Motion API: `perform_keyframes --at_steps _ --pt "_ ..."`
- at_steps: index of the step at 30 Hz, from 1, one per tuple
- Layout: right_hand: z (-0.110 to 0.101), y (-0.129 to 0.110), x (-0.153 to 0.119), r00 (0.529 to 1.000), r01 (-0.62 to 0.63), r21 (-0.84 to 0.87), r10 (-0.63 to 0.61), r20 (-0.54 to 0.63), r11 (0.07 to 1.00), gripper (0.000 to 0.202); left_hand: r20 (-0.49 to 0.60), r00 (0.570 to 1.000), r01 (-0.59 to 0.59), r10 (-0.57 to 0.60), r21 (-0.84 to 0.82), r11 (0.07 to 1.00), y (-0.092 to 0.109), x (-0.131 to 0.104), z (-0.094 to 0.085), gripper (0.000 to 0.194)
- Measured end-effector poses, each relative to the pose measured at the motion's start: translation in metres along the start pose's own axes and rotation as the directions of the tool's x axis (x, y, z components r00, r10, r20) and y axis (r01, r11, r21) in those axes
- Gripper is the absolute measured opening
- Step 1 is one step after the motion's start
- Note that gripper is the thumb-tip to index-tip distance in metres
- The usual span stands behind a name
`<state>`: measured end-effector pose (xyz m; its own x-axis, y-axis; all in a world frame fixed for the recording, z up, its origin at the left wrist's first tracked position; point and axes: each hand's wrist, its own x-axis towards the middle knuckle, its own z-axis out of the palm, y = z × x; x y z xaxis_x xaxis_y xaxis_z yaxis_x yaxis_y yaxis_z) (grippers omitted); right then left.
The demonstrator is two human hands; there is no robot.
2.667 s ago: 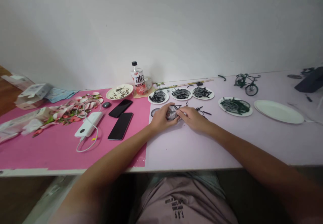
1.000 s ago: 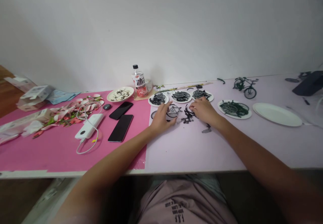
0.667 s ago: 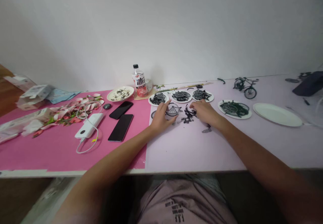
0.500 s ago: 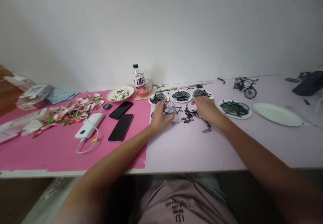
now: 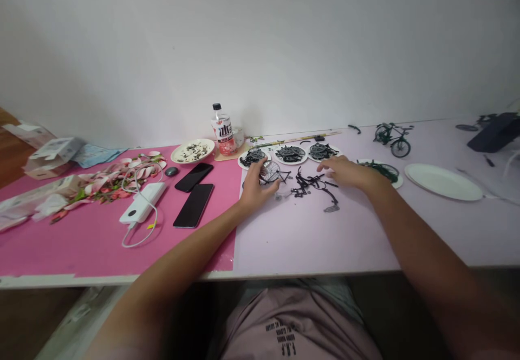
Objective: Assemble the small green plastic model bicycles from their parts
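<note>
- nearest bit is the wearer's printed pink shirt [image 5: 298, 322], right at the table's front edge [image 5: 284, 275]
- two black phones, the nearer one [image 5: 193, 205] and the farther one [image 5: 194, 177], lie on the pink cover next to a white power bank [image 5: 142, 203] with its cable looped around
- on the pale side there's a loose tangle of black bike parts [image 5: 311, 187], kinda between the two hands
- left hand [image 5: 252, 193] has thumb and fingers spread wide, with a spoked wheel piece [image 5: 270, 172] in the gap, can't tell how firmly it's touching
- right hand [image 5: 345, 171] is just over the right side of the tangle, fingers bent, honestly can't tell how wide they are
- past the hands, three small plates of black parts, left [image 5: 246, 166], middle [image 5: 291, 161] and right [image 5: 316, 159], sit in a row
- behind those, a bottle [image 5: 224, 132] stands upright by the wall, and farther right a little dark green bicycle [image 5: 393, 138] stands on its wheels
</note>
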<state>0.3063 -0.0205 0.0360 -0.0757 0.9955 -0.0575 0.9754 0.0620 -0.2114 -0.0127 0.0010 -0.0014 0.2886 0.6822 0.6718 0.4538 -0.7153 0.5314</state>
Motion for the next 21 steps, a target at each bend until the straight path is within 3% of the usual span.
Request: perform_keyframes --at_steps 4,11,16,21 --pt "0.011 -0.006 0.003 0.994 0.091 0.033 -0.093 0.053 0.995 0.040 -0.010 1.000 0.007 -0.007 0.012 1.000 -0.001 0.000 0.002 0.069" --pt "0.023 -0.026 0.000 0.995 0.095 -0.009 -0.094 0.039 0.995 0.035 -0.015 1.000 -0.025 0.025 0.006 1.000 -0.002 -0.001 0.002 0.069" --pt "0.019 -0.038 -0.006 0.995 0.101 0.010 -0.101 0.016 0.995 0.040 -0.003 1.000 -0.020 0.020 0.010 1.000 -0.001 -0.001 0.001 0.067" --pt "0.012 -0.051 -0.013 0.995 0.020 0.024 -0.022 0.096 1.000 0.047 0.012 1.000 -0.029 0.029 0.018 0.999 0.001 -0.001 0.000 0.069"
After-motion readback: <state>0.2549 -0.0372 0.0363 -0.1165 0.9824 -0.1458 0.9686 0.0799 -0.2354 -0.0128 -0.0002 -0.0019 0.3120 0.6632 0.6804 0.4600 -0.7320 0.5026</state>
